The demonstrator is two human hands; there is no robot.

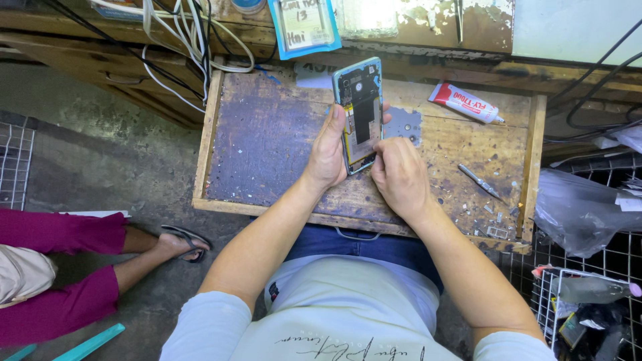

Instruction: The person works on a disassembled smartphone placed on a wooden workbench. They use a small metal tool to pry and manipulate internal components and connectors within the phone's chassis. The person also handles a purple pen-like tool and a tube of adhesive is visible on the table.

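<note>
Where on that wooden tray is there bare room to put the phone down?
The left part of the tray, between its left rim and the left hand, is bare. The right side is crowded: glue tube, tweezers and small scraps beside the right hand.

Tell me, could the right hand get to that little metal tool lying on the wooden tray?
Probably yes. The metal tool lies in the open on the tray, just right of the right hand, with nothing between. That hand is busy on the opened phone.
</note>
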